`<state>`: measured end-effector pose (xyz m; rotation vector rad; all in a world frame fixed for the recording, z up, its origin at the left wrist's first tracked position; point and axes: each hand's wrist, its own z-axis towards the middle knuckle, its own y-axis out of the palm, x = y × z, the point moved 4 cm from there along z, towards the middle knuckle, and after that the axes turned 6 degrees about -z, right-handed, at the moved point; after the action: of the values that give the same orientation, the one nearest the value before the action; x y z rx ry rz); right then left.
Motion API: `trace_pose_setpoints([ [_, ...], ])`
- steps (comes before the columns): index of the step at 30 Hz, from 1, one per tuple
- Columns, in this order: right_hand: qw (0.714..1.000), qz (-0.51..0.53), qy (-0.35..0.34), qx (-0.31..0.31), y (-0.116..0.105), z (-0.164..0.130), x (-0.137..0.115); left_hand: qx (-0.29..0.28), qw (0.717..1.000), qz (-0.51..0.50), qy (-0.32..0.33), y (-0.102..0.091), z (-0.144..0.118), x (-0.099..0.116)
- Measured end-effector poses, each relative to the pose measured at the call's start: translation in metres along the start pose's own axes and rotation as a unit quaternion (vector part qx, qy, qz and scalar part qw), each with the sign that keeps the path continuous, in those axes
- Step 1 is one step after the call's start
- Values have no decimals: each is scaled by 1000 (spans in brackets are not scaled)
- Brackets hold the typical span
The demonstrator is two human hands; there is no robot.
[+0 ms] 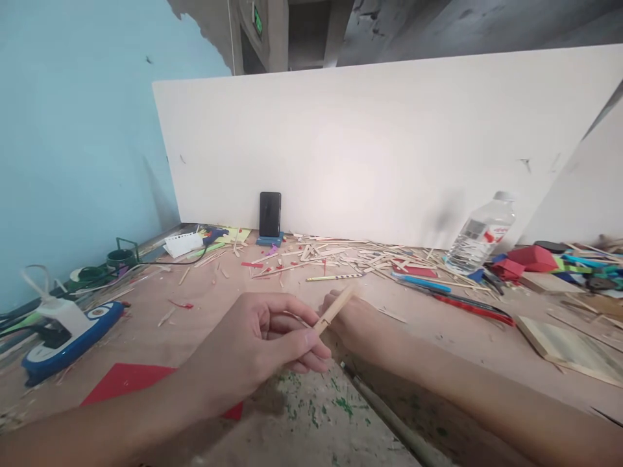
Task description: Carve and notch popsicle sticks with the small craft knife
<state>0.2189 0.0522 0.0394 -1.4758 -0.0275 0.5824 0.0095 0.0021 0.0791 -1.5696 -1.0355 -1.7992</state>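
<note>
My left hand (272,334) pinches a thin wooden stick (338,310) between thumb and forefinger. The stick slants up to the right and has a small notch or split near the fingertips. Just behind it, my right hand (348,318) rests low over the table with its fingers curled. The stick and my left hand partly cover those fingers, so what they hold, if anything, is hidden. Below my right forearm lies a slim tool with a greyish handle (384,412). Red sheet material (124,383) lies beneath my left forearm.
Many loose wooden sticks (360,256) are scattered along the back. A phone (270,214) stands against the white board. To the right are a plastic bottle (481,233), a red-handled tool (477,310) and a wooden board (564,347). A blue power strip (73,350) sits left.
</note>
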Motion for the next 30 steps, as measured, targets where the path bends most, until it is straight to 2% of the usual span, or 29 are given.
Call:
trace_pose_setpoints([
  [3,994,91,53,-6,-17,-20,5,26,999,40,26,-7,8,1],
  [6,975,202,91,-4,-35,-50,-8,70,990,89,90,-19,20,0],
  [8,962,248,113,31,-43,-67,-20,94,981,118,124,-26,25,-4],
  [11,919,369,119,64,-39,-78,-35,108,974,143,139,-29,28,-13],
  [13,891,436,106,64,-31,-77,-40,106,972,156,139,-27,26,-18],
  [16,879,465,99,44,-22,-75,-41,104,970,172,135,-22,22,-21],
  [22,891,441,106,15,-20,-77,-40,110,957,213,164,-16,20,-17],
  [25,885,451,112,-21,-14,-77,-41,112,950,233,175,-15,20,-17],
  [27,875,469,112,-36,-10,-76,-42,115,934,276,197,-15,18,-17],
  [30,860,496,116,-35,-8,-76,-43,114,876,382,270,-14,14,-15],
])
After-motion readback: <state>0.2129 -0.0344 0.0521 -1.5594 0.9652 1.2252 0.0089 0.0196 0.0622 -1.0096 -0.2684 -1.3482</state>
